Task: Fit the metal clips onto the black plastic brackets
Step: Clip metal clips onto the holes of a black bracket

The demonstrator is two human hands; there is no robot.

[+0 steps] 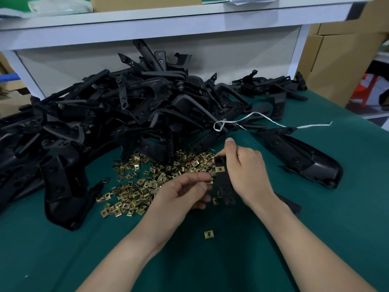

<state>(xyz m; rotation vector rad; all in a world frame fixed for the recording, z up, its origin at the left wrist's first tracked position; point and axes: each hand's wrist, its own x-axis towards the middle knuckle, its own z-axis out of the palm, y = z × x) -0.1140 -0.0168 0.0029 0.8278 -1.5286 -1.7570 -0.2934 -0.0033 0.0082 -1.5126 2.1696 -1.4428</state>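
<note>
Both bare forearms reach forward, hands close together. The left hand (pixel 187 191) pinches a metal clip (pixel 209 181) between thumb and fingertips (palm turned inward); the right hand (pixel 247 171) grips a black plastic bracket (pixel 225 183), thumb raised.

Green table (pixel 63 249) under brackets (pixel 126 106), clips (pixel 134 186), string (pixel 263 116)

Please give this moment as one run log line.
step: fitting clips | right hand: holds black bracket | left hand: pinches metal clip beside bracket | fitted clip: one on bracket | loose clips: pile on table
</note>
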